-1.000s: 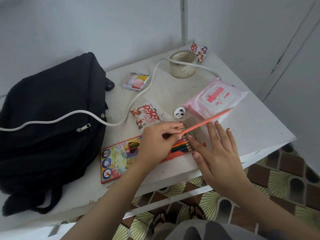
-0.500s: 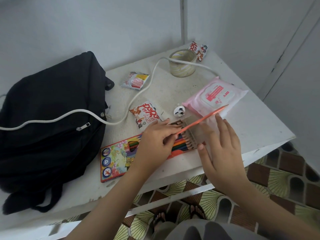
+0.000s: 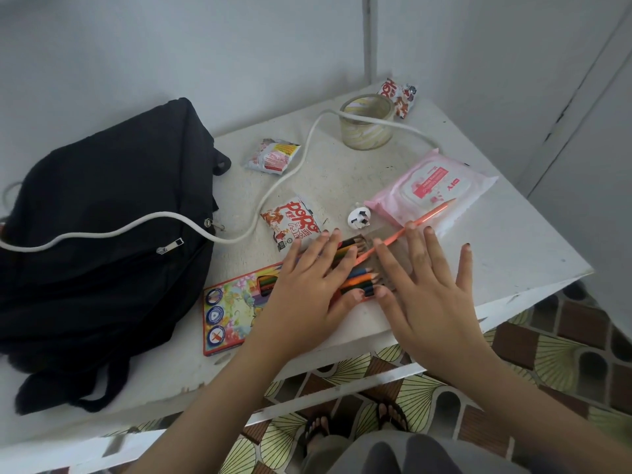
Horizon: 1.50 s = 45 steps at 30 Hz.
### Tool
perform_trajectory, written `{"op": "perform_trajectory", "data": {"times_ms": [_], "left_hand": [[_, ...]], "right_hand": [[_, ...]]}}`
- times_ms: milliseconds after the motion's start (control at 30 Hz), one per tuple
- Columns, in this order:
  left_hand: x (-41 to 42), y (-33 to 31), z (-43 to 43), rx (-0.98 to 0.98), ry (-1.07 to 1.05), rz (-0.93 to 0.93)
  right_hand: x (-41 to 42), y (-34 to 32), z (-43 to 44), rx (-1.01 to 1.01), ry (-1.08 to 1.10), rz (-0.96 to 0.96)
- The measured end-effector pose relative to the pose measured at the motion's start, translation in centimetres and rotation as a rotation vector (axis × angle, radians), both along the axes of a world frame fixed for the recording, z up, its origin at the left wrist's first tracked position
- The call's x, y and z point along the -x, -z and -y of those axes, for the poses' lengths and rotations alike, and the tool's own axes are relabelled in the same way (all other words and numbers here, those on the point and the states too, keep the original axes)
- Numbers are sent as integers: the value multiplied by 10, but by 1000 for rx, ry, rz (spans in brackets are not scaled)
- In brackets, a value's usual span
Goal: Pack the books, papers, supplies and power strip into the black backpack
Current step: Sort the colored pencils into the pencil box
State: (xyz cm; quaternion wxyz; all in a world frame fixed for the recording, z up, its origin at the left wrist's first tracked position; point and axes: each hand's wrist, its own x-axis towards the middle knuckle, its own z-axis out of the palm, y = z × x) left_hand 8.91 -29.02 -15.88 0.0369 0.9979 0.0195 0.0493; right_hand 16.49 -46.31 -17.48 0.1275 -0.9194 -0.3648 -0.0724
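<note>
The pencil box (image 3: 232,309) lies near the surface's (image 3: 513,261) front edge, with the backpack (image 3: 102,234) at its 9 o'clock. The left hand (image 3: 307,289) presses flat, fingers straight, on the pencils (image 3: 359,278). The right hand (image 3: 427,285), also flat and spread, touches an orange pencil (image 3: 431,215) pointing to 2 o'clock.

**Backpack slumped, pencils spilling**

The black backpack (image 3: 102,234) lies slumped on the left, with a white cord (image 3: 113,230) draped over it. Beside it a colourful pencil box (image 3: 232,309) lies flat, coloured pencils (image 3: 359,280) jutting out of it. One orange pencil (image 3: 427,217) slants beyond their tips.
</note>
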Motion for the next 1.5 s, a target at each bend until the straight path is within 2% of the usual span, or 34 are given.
{"op": "perform_trajectory", "data": {"times_ms": [167, 367, 467, 533, 700, 867, 1033, 1300, 1500], "left_hand": [[4, 2, 1, 51, 14, 49], [5, -4, 1, 133, 5, 168], [6, -5, 1, 167, -28, 206], [8, -5, 2, 145, -48, 164], [9, -5, -1, 135, -22, 62], [13, -3, -5, 146, 12, 92], [24, 0, -6, 141, 44, 104], [24, 1, -10, 178, -1, 89], [24, 2, -12, 294, -8, 154]], "right_hand": [[0, -7, 2, -1, -53, -27], [-14, -22, 6, -200, -157, -104], [-20, -21, 7, -166, -117, -94], [-21, -18, 8, -132, -120, -106], [-16, -10, 7, -59, -224, -88], [-16, -9, 6, -20, -276, -111], [-13, -12, 1, -66, -431, -189], [-7, -7, 5, -114, -237, -92], [-5, -4, 6, -16, -277, -60]]}}
